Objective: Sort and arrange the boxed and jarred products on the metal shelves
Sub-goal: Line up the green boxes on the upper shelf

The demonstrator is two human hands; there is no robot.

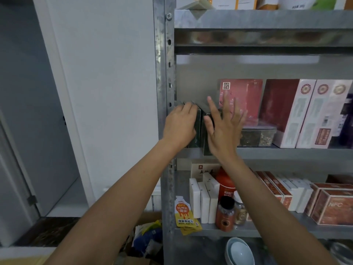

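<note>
L hand (pixel 179 125) grips dark box (pixel 198 131) at shelf (pixel 286 153) left end; R hand (pixel 223 131) spread against next box (pixel 206 148).

Two dark boxes (pixel 197 129), apparently green, upright, middle shelf's (pixel 286 153) left end

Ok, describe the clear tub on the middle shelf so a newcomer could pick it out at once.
Start at the metal shelves and find the middle level. Just right of the right hand sits the clear tub, in front of a pink box and left of the tall white-and-red boxes. It alone is low and see-through, showing dried contents inside.
</note>
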